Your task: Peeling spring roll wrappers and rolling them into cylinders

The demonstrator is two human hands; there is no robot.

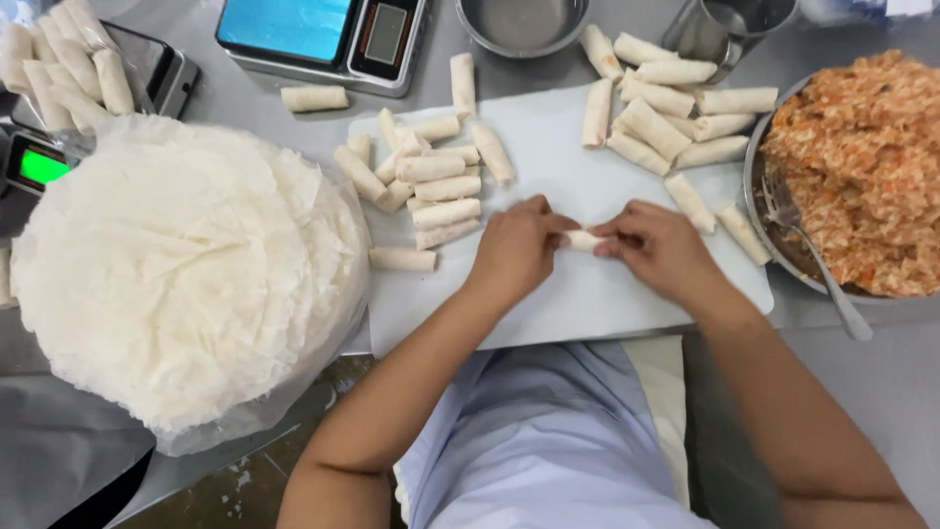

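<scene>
Both my hands meet over a white cutting board (587,294) on a steel table. My left hand (517,247) and my right hand (658,245) pinch the two ends of a small pale spring roll (585,239) that lies on the board between them. Only the roll's middle shows; my fingers hide its ends. Finished rolls lie in a heap (436,176) just beyond my left hand and in another heap (666,118) beyond my right hand.
A tall stack of thin white wrappers (176,264) sits at the left. At the right a metal bowl (756,201) holds orange minced filling (862,167) and a spoon (827,284). Two scales (323,39) (39,162), an empty steel bowl (522,24) and a cup (720,29) stand at the back.
</scene>
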